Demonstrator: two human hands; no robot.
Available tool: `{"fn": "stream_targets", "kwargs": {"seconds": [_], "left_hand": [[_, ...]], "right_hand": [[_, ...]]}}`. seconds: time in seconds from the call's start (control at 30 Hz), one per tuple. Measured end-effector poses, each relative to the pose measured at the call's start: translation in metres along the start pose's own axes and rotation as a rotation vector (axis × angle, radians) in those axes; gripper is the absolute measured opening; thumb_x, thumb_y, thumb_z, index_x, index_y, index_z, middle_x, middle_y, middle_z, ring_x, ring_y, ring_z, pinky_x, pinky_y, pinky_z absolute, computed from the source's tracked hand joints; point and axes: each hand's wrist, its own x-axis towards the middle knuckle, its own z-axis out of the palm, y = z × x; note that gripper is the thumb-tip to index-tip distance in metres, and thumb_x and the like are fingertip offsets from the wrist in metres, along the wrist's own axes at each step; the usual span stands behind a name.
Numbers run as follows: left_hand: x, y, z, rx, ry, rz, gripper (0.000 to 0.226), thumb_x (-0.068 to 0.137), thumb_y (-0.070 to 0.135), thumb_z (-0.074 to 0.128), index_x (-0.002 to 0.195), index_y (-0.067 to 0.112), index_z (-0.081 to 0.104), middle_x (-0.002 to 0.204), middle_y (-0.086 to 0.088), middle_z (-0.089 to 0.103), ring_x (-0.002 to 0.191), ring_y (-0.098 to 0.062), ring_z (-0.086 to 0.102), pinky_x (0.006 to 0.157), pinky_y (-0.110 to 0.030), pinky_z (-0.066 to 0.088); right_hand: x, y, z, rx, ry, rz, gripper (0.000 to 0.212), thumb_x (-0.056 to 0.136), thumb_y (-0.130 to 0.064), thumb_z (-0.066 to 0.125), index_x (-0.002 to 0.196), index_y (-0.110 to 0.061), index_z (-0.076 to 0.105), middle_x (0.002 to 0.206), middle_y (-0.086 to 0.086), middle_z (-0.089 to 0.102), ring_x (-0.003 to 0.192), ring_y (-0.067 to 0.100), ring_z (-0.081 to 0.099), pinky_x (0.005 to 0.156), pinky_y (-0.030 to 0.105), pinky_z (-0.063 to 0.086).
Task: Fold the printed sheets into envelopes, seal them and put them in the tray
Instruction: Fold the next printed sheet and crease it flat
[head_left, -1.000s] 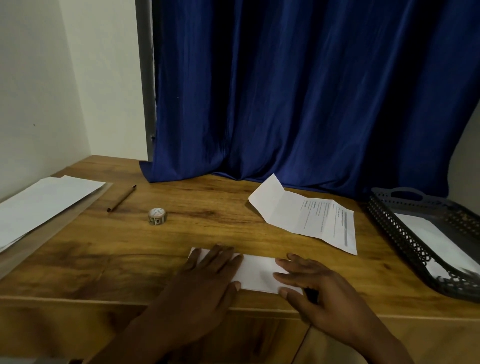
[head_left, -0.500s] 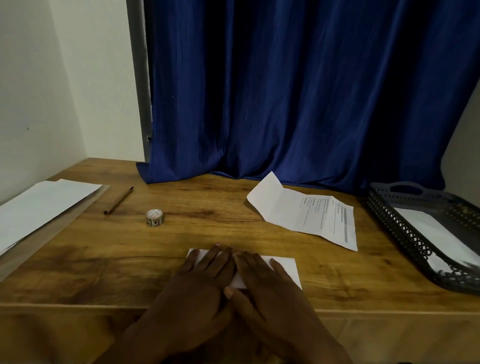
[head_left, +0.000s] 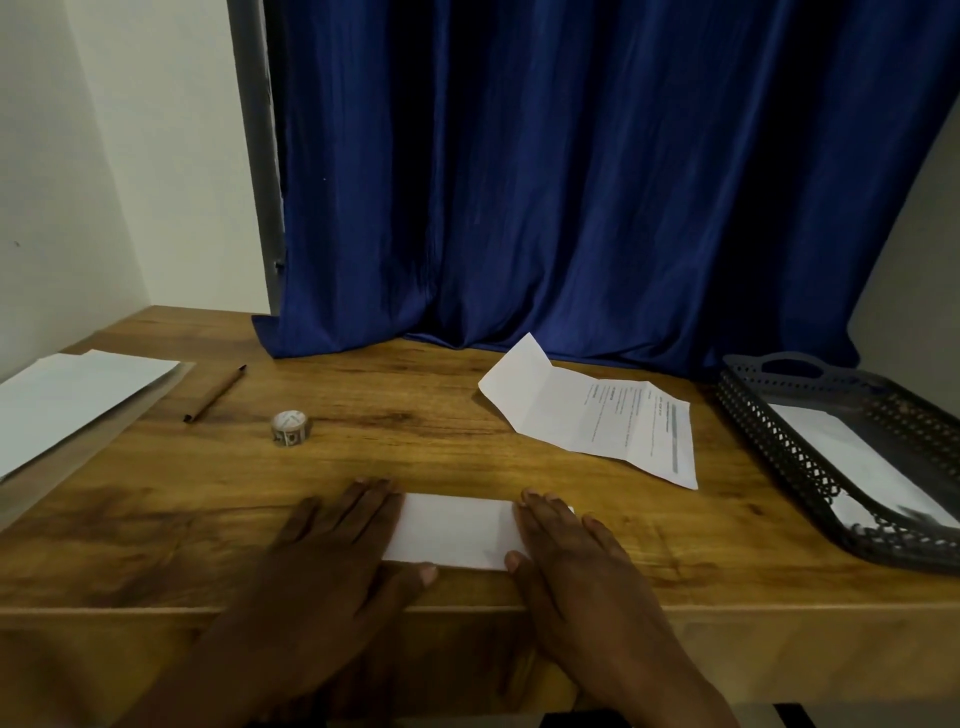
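The folded paper (head_left: 451, 531) sits right at the front edge of the tabletop (head_left: 467, 431), and that looks like the main risk to me: if either palm drags toward the body while smoothing, the packet could slide off the edge or the crease could skew. Uneven pressure from the two sides might also buckle the middle, which is uncovered.

The left hand (head_left: 332, 551) lies flat on the paper's left end, fingers straight and together, gripping nothing, only pressing. The right hand (head_left: 566, 556) does likewise on the right end, fingers extended, thumb at the paper's near corner. Neither is clenched.

The paper itself is a plain white oblong, blank on the face that shows, lying flat with crisp-looking edges; I can't tell how many layers it has or whether it is sealed. I'd guess sealing is yet to come, since the small tape roll (head_left: 291, 427) stands well off toward the left, beside a pen (head_left: 214, 393).

Another printed sheet (head_left: 613, 421), part-folded with one flap lifted, lies toward the back right. The black tray (head_left: 779, 447) at the right edge already holds something white.
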Motion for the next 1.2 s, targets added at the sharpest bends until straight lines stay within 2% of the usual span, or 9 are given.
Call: {"fn": "stream_targets", "kwargs": {"seconds": [0.1, 0.2, 0.33, 0.43, 0.53, 0.77, 0.93, 1.07, 1.2], "left_hand": [[-0.007, -0.005, -0.004, -0.012, 0.011, -0.024, 0.101, 0.074, 0.085, -0.017, 0.159, 0.031, -0.012, 0.164, 0.015, -0.021, 0.148, -0.002, -0.025, 0.121, -0.037, -0.014], [-0.01, -0.001, -0.004, 0.003, 0.032, -0.029, 0.099, 0.077, 0.083, -0.015, 0.16, 0.03, -0.009, 0.165, 0.012, -0.017, 0.15, -0.005, -0.021, 0.122, -0.039, -0.012], [-0.01, -0.002, -0.001, 0.005, 0.047, -0.029, 0.098, 0.077, 0.082, -0.019, 0.16, 0.032, -0.007, 0.165, 0.014, -0.015, 0.151, -0.007, -0.018, 0.123, -0.042, -0.01], [-0.01, -0.002, -0.002, 0.004, 0.05, -0.023, 0.097, 0.076, 0.081, -0.02, 0.159, 0.035, -0.007, 0.165, 0.016, -0.017, 0.151, -0.007, -0.018, 0.122, -0.041, -0.011], [-0.01, 0.0, -0.003, 0.014, 0.041, -0.021, 0.094, 0.075, 0.08, -0.02, 0.159, 0.039, -0.008, 0.165, 0.016, -0.018, 0.152, -0.009, -0.018, 0.121, -0.042, -0.011], [-0.009, -0.001, -0.003, 0.019, 0.046, -0.006, 0.086, 0.078, 0.08, -0.018, 0.156, 0.045, -0.012, 0.166, 0.012, -0.018, 0.153, -0.013, -0.017, 0.123, -0.044, -0.01], [-0.012, -0.003, 0.001, -0.031, 0.077, 0.008, 0.078, 0.08, 0.082, -0.015, 0.153, 0.053, -0.014, 0.165, 0.012, -0.019, 0.153, -0.012, -0.017, 0.123, -0.043, -0.011], [-0.013, -0.006, 0.002, -0.057, 0.099, 0.024, 0.071, 0.081, 0.083, -0.015, 0.147, 0.058, -0.021, 0.162, 0.014, -0.025, 0.153, -0.011, -0.017, 0.124, -0.044, -0.009], [-0.014, -0.002, 0.001, -0.166, 0.172, -0.042, 0.086, 0.077, 0.091, -0.006, 0.145, 0.047, -0.036, 0.165, 0.014, -0.02, 0.154, -0.009, 0.005, 0.125, -0.04, -0.001]], "right_hand": [[0.001, 0.002, -0.006, 0.015, 0.001, -0.011, 0.064, 0.101, -0.062, 0.022, 0.159, -0.037, 0.01, 0.167, -0.016, 0.011, 0.154, 0.008, 0.01, 0.123, 0.033, 0.006], [0.011, 0.004, -0.02, 0.022, -0.021, -0.046, 0.068, 0.095, -0.068, 0.039, 0.155, -0.041, 0.02, 0.159, -0.015, 0.032, 0.142, 0.011, 0.033, 0.118, 0.037, 0.029], [0.036, 0.004, -0.047, 0.033, -0.156, -0.06, 0.084, 0.075, -0.073, 0.064, 0.146, -0.047, 0.03, 0.136, -0.013, 0.05, 0.116, 0.011, 0.047, 0.092, 0.033, 0.046], [0.052, 0.004, -0.061, 0.111, -0.294, -0.043, 0.093, 0.06, -0.075, 0.075, 0.142, -0.047, 0.04, 0.129, -0.016, 0.054, 0.111, 0.01, 0.052, 0.09, 0.034, 0.053], [0.062, -0.001, -0.068, 0.108, -0.405, -0.074, 0.076, 0.057, -0.069, 0.082, 0.123, -0.044, 0.054, 0.115, -0.018, 0.06, 0.099, 0.011, 0.06, 0.083, 0.036, 0.061], [0.079, -0.018, -0.074, 0.277, -0.509, -0.113, 0.044, 0.075, -0.058, 0.079, 0.103, -0.024, 0.071, 0.101, -0.003, 0.074, 0.089, 0.017, 0.072, 0.074, 0.032, 0.058], [0.076, -0.014, -0.072, 0.564, -0.61, -0.063, 0.037, 0.088, -0.04, 0.075, 0.113, -0.014, 0.073, 0.109, 0.004, 0.077, 0.098, 0.024, 0.074, 0.085, 0.038, 0.059], [0.068, -0.016, -0.059, 0.702, -0.574, -0.071, 0.031, 0.091, -0.032, 0.073, 0.113, -0.01, 0.073, 0.109, 0.007, 0.077, 0.098, 0.026, 0.074, 0.085, 0.036, 0.059], [0.063, -0.016, -0.048, 0.9, -0.486, -0.012, 0.032, 0.09, -0.033, 0.074, 0.114, -0.011, 0.072, 0.108, 0.007, 0.077, 0.1, 0.031, 0.074, 0.09, 0.045, 0.058]]}}
